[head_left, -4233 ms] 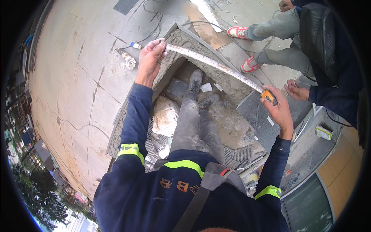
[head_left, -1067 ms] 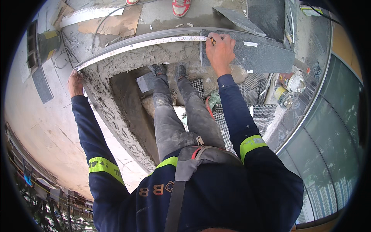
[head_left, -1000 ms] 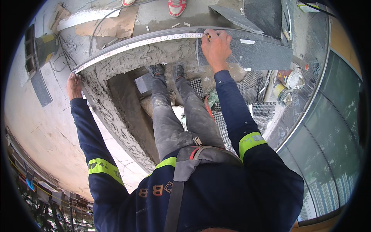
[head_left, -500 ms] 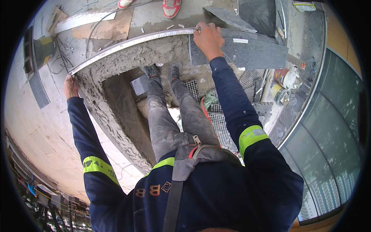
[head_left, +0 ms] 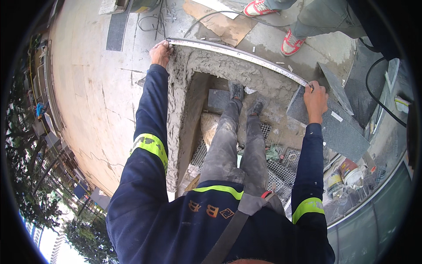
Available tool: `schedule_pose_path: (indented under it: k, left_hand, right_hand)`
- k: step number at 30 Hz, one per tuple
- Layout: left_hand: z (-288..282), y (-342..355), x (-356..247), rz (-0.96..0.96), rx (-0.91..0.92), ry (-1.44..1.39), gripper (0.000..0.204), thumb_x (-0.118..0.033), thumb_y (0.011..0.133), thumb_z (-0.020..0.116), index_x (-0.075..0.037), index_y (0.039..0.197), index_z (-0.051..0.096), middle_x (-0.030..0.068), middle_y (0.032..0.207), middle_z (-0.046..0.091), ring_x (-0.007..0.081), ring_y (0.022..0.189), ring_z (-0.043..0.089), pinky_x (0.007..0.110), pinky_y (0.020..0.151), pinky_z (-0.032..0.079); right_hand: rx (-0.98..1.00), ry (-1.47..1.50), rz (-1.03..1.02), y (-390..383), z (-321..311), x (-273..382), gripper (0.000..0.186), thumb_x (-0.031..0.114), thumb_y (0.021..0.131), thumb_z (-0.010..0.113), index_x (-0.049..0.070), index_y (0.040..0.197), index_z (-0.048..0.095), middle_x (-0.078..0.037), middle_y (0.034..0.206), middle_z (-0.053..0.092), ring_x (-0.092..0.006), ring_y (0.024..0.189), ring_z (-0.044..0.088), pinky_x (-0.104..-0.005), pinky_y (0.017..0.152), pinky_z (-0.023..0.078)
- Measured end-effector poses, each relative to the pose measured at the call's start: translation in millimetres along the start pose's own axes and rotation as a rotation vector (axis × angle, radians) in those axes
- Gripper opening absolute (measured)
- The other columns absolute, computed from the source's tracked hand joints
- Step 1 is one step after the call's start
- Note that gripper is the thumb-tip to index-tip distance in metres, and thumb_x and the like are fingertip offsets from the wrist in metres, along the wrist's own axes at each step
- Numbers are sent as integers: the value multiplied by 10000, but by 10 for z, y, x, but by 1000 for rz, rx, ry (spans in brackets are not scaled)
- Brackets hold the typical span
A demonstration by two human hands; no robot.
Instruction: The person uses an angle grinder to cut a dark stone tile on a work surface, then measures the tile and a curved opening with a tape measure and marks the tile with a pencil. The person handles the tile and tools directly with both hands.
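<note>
Stretched between my two hands, a long white ruler-like strip (head_left: pixel 237 53) with fine scale marks runs along the far edge of a rough wet mortar rim (head_left: pixel 246 69). My left hand (head_left: pixel 161 53) pinches its left end at the rim's far left corner. My right hand (head_left: pixel 316 100) is closed on its right end, just above a grey stone slab (head_left: pixel 340 130); a small dark piece shows at the fingers, too small to name. The mortar borders a recessed pit (head_left: pixel 193 110), and my feet are down inside it.
A person in red and white shoes (head_left: pixel 291 43) stands beyond the strip. More grey slabs (head_left: pixel 336 88) lean at the right, near tubs (head_left: pixel 351 174). Black grid mats (head_left: pixel 281 174) lie in the pit. Cardboard (head_left: pixel 220 24) and a cable (head_left: pixel 200 20) lie at the far side.
My view has turned, so pit and strip sit further right. Both hands keep hold of the strip's ends. More of the other person's legs now shows at the upper right.
</note>
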State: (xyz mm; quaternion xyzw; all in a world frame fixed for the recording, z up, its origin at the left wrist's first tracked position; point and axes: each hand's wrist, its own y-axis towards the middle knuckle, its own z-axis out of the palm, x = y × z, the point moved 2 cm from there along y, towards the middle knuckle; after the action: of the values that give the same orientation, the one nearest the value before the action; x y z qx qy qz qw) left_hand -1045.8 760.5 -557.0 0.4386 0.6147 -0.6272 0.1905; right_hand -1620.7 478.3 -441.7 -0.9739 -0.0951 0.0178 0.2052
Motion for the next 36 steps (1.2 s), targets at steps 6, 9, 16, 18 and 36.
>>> schedule_pose_path:
  k: [6,9,16,18,36]
  left_hand:
    - [-136,39,-54,-11,53,7,204,-35,1050,626,44,1218,711,73,967,745,167,787,700,334,747,610]
    - [-66,48,-60,-19,94,8,215,-53,1036,649,45,1217,711,80,978,748,187,814,717,338,776,616]
    - [-345,279,84,-24,236,2,261,-115,988,724,31,1204,733,117,1085,765,224,929,755,332,857,632]
    - [-410,421,21,-4,246,35,303,-137,1001,729,49,1239,708,131,1134,753,245,1007,749,352,913,629]
    - [-409,-125,-61,26,115,-93,274,-58,997,703,35,1253,677,110,1078,746,240,928,740,390,888,622]
  right_hand:
    - [-18,12,-21,-10,36,34,243,381,986,691,269,1200,686,-70,1239,666,-385,1204,621,-531,892,566]
    - [-56,15,-36,-18,64,-17,230,378,975,703,264,1175,698,-75,1217,674,-385,1188,628,-530,888,565]
    - [-19,45,-29,97,59,-80,221,370,945,699,257,1133,729,-96,1212,686,-395,1199,626,-569,896,563]
    - [-19,72,-3,112,34,-69,276,393,957,698,224,1173,729,-112,1207,683,-408,1188,624,-566,919,547]
    - [-129,205,-139,-358,-80,-174,216,344,935,732,192,1084,766,-106,1129,715,-379,1095,651,-505,920,535]
